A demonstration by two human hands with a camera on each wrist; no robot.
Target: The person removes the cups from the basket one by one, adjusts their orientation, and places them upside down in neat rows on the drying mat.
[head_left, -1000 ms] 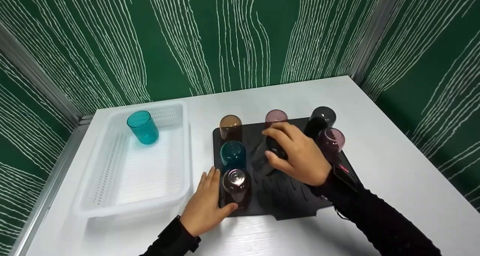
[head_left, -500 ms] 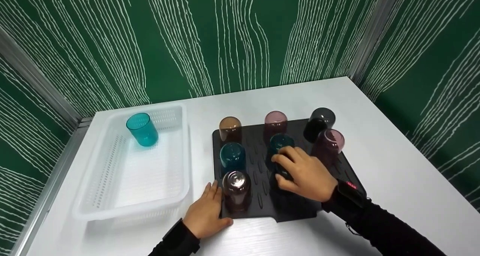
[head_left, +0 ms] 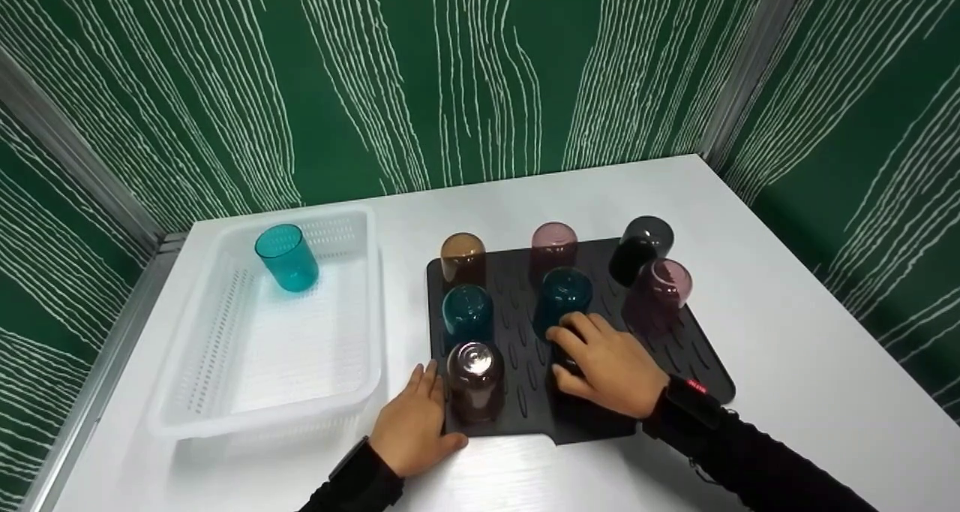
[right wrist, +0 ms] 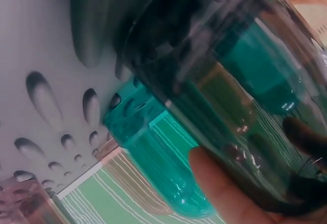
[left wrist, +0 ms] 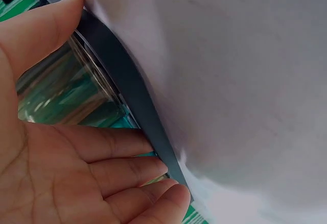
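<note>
My right hand [head_left: 611, 365] grips a smoky grey glass [right wrist: 225, 106], bottom up, low over the front middle of the black drying mat [head_left: 529, 418]. In the head view the hand hides most of this glass. Right behind it stands an upside-down teal glass [head_left: 566, 293]. My left hand [head_left: 412, 429] rests at the mat's front left corner with its fingers straight; in the left wrist view its fingertips touch the mat's edge [left wrist: 138, 94]. Beside it stands an upside-down purplish-brown glass [head_left: 476, 392], with another teal glass [head_left: 468, 311] behind.
Along the mat's back stand amber [head_left: 463, 249], pink [head_left: 555, 239] and dark grey [head_left: 648, 245] glasses, upside down. A second pink glass [head_left: 667, 285] stands at the right. On the left, a white plastic basket [head_left: 377, 302] holds one turquoise glass [head_left: 292, 260].
My right hand has moved with the grey glass toward the front of the mat, uncovering the teal glass in the middle. My left hand has slid slightly nearer along the mat's edge.
</note>
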